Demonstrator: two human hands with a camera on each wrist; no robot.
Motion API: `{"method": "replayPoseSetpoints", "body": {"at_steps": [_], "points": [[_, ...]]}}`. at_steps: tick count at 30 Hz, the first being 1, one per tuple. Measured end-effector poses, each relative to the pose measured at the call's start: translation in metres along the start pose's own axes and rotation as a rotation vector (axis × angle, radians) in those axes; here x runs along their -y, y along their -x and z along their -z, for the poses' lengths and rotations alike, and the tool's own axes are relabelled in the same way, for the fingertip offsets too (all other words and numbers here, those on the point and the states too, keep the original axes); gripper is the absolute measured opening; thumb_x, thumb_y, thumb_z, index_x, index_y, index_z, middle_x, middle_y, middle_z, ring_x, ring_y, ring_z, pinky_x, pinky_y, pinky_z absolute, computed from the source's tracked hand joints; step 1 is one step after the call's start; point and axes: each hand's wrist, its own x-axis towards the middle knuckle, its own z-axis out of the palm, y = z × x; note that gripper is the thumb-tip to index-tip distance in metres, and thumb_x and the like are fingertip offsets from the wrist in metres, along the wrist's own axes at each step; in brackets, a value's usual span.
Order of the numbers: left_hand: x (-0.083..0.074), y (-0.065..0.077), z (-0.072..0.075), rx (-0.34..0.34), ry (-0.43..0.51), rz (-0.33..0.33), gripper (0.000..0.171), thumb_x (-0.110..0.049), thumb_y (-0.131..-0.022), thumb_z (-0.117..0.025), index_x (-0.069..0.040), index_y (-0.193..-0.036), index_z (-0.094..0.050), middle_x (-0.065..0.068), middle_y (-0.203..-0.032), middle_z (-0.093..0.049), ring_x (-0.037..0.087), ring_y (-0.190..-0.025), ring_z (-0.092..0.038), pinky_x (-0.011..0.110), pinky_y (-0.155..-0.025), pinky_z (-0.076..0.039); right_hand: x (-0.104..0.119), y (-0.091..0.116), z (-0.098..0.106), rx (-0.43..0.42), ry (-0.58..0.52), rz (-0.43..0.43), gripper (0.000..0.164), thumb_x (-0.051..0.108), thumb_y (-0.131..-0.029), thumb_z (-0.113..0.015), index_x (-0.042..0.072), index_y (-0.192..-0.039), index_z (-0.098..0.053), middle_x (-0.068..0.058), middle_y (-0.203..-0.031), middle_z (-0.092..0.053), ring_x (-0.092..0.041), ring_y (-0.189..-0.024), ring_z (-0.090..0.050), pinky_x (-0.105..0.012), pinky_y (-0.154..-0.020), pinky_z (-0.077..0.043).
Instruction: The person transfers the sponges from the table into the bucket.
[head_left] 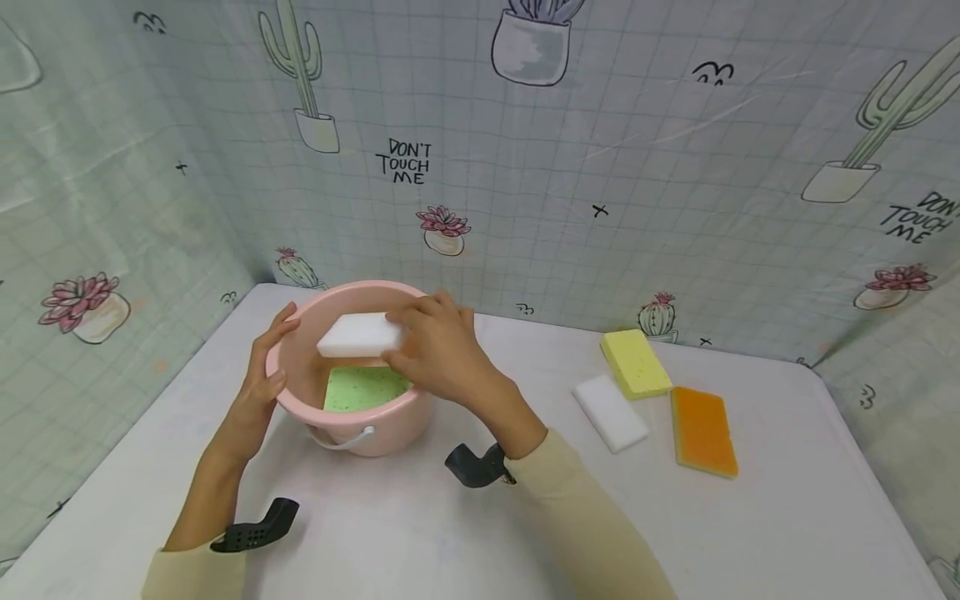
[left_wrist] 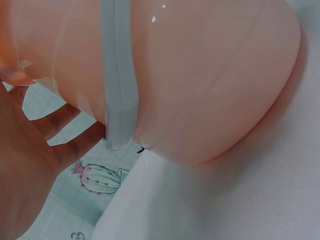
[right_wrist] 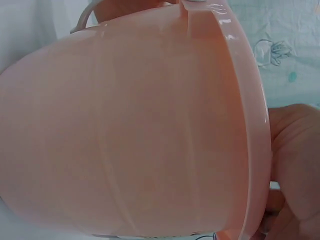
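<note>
Over the mouth of a pink bucket (head_left: 397, 425), my right hand (head_left: 442, 350) grips a white sponge (head_left: 360, 335) by its right end. A green sponge (head_left: 363, 388) lies inside the bucket, partly hidden by the white one. My left hand (head_left: 258, 387) is at the bucket's left side, its thumb near the rim. In the left wrist view, extended fingers (left_wrist: 82, 142) touch the outer wall beside the pale handle (left_wrist: 120, 90). The right wrist view shows the right hand (right_wrist: 300, 165) past the rim; its fingertips are hidden.
To the right on the white table (head_left: 787, 533) lie a yellow sponge (head_left: 636, 364), a white sponge (head_left: 611, 412) and an orange sponge (head_left: 705, 432). Behind the table hangs a patterned curtain (head_left: 525, 167), which also runs along the left side.
</note>
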Motion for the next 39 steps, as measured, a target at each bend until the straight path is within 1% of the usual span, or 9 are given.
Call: {"method": "replayPoseSetpoints", "body": {"at_steps": [3,7,11,18,21,25,30,37,39], "points": [[0.000,0.000,0.000,0.003,0.003,-0.004,0.058,-0.022,-0.094,-0.038,-0.013,-0.149,-0.024,-0.003,-0.159,-0.006,0.019,-0.143,-0.002,0.042,-0.105,-0.010,-0.001,-0.002,0.000,-0.008,-0.052,0.039,0.043,0.028,-0.084,-0.072,0.008,-0.122,-0.064,-0.005,-0.125,-0.059,-0.017,-0.115,-0.048,-0.029,-0.096,-0.037],[-0.002,0.000,0.000,0.015,-0.004,-0.013,0.058,-0.022,-0.093,-0.038,-0.015,-0.149,-0.024,-0.002,-0.159,-0.005,0.019,-0.143,-0.001,0.051,-0.107,-0.003,0.000,-0.005,-0.001,0.026,-0.104,0.036,0.043,0.023,-0.084,-0.071,0.004,-0.122,-0.063,-0.007,-0.126,-0.057,-0.015,-0.110,-0.051,-0.022,-0.089,-0.043],[-0.003,0.000,0.000,0.020,-0.015,-0.012,0.058,-0.021,-0.093,-0.038,-0.016,-0.150,-0.024,-0.002,-0.159,-0.004,0.018,-0.143,-0.001,0.062,-0.104,0.002,0.001,-0.007,0.000,0.056,-0.090,0.040,0.042,0.021,-0.083,-0.071,0.003,-0.120,-0.064,-0.008,-0.125,-0.057,-0.016,-0.106,-0.052,-0.023,-0.086,-0.043],[-0.003,-0.001,-0.001,0.019,-0.040,-0.021,0.059,-0.021,-0.092,-0.038,-0.016,-0.149,-0.024,-0.002,-0.159,-0.004,0.019,-0.143,-0.001,0.066,-0.102,0.003,0.002,-0.011,0.001,0.097,-0.053,0.033,0.042,0.018,-0.082,-0.070,0.002,-0.120,-0.063,-0.007,-0.124,-0.059,-0.015,-0.106,-0.051,-0.023,-0.087,-0.042],[-0.004,0.000,-0.001,0.017,-0.035,-0.017,0.058,-0.021,-0.093,-0.038,-0.016,-0.149,-0.024,-0.002,-0.159,-0.004,0.019,-0.143,-0.001,0.060,-0.105,0.000,0.002,-0.012,0.000,0.114,-0.046,0.032,0.041,0.019,-0.083,-0.069,0.002,-0.120,-0.063,-0.006,-0.121,-0.060,-0.014,-0.098,-0.053,-0.024,-0.084,-0.043],[-0.004,0.001,-0.001,0.017,-0.023,-0.017,0.058,-0.021,-0.093,-0.037,-0.015,-0.149,-0.024,-0.001,-0.159,-0.004,0.019,-0.143,-0.002,0.047,-0.106,-0.007,0.002,-0.013,-0.001,0.117,-0.046,0.034,0.037,0.020,-0.085,-0.068,0.002,-0.117,-0.063,-0.003,-0.109,-0.063,-0.013,-0.086,-0.055,-0.024,-0.078,-0.045],[-0.002,0.002,-0.001,0.013,-0.007,-0.017,0.058,-0.022,-0.093,-0.039,-0.016,-0.150,-0.025,-0.001,-0.159,-0.004,0.018,-0.143,-0.001,0.057,-0.106,0.000,0.002,-0.014,-0.001,0.102,-0.046,0.025,0.024,0.018,-0.085,-0.065,0.006,-0.106,-0.064,-0.001,-0.085,-0.058,-0.013,-0.071,-0.051,-0.025,-0.065,-0.043],[-0.002,0.001,-0.001,0.008,-0.014,0.007,0.058,-0.021,-0.094,-0.038,-0.017,-0.150,-0.024,-0.003,-0.159,-0.004,0.019,-0.143,-0.004,0.043,-0.106,-0.011,0.003,-0.015,0.000,0.142,-0.027,-0.051,0.036,0.021,-0.091,-0.063,0.004,-0.123,-0.063,-0.005,-0.119,-0.064,-0.015,-0.100,-0.061,-0.026,-0.084,-0.048],[-0.002,0.001,0.000,0.007,-0.018,0.006,0.058,-0.022,-0.094,-0.038,-0.017,-0.150,-0.024,-0.003,-0.159,-0.004,0.019,-0.143,-0.004,0.041,-0.105,-0.013,0.003,-0.014,0.000,0.145,-0.035,-0.053,0.037,0.021,-0.092,-0.063,0.005,-0.125,-0.062,-0.005,-0.121,-0.063,-0.015,-0.100,-0.061,-0.026,-0.083,-0.048]]}}
